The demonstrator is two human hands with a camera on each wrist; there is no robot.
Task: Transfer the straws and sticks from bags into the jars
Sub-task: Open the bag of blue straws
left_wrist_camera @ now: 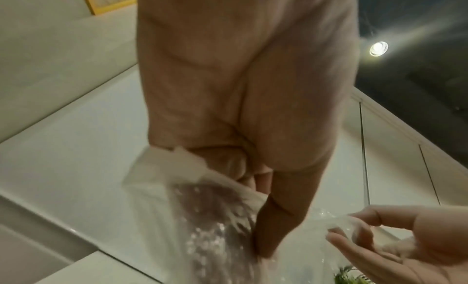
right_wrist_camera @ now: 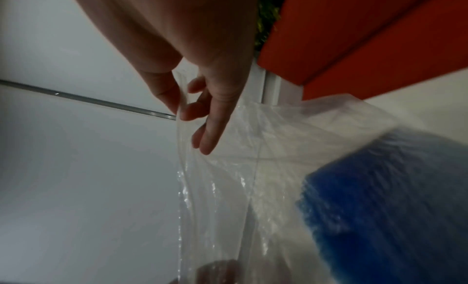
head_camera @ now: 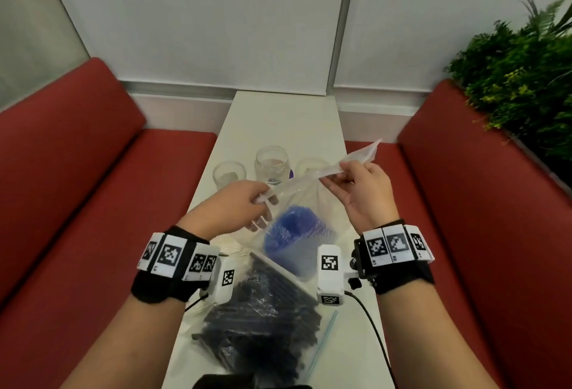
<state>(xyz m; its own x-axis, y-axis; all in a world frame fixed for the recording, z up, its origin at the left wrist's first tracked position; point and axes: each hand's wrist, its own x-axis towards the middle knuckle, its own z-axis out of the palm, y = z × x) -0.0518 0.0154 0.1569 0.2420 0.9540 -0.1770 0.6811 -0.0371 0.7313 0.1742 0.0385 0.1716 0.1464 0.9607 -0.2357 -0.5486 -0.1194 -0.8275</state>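
1. My left hand (head_camera: 240, 206) had its fingers curled into the near-left part of the clear bag's (head_camera: 305, 203) mouth, pinching the plastic; through the film I could see the fingertips (head_camera: 261, 221) inside the opening.
2. My right hand (head_camera: 363, 190) pinched the far-right edge of the same mouth between thumb and fingers, with the loose corner of plastic sticking out to the far right past the knuckles.
3. Between both hands the bag hung stretched above the table (head_camera: 288, 119), its blue straws (head_camera: 295, 234) bunched low in the bag, near my wrists.
4. A 2nd bag (head_camera: 266, 320), packed with dark sticks, lay flat on the near part of the table, under and just near of the lifted one.
5. 3 clear jars (head_camera: 271, 164) stood in a row further away, beyond my hands; the right 1 was partly hidden behind the plastic.
6. Red benches (head_camera: 62, 156) ran along the left and right of the table, and a green plant (head_camera: 520, 73) sat at the far right.
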